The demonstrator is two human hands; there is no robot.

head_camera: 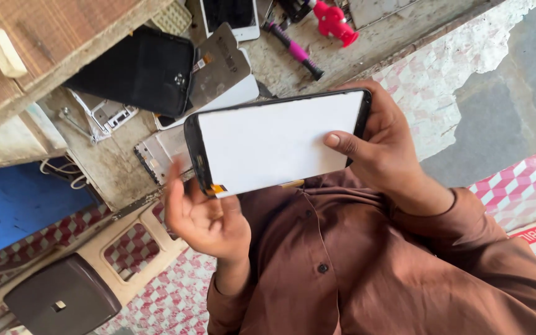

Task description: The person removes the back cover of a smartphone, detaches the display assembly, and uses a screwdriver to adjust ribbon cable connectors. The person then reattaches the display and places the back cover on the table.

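White and black-rimmed, the phone screen [274, 139] is held up in the air in front of the brown shirt [317, 260], just before the edge of the workbench [367, 43]. The right hand [386, 149] grips its right end, thumb on the white face and fingers behind. The left hand [203, 217] is at the lower left corner, loosely curled. Its fingers are blurred, so I cannot tell if it pinches the screen or only supports it.

A small orange cable tab [217, 188] hangs from that same corner. I think good handling here means holding the screen only by its rim, keeping the left fingers away from the tab and not bending the thin panel. The thumb should press lightly.

On the bench behind lie a pink-handled screwdriver [293, 48] and a black phone cover [138, 71].
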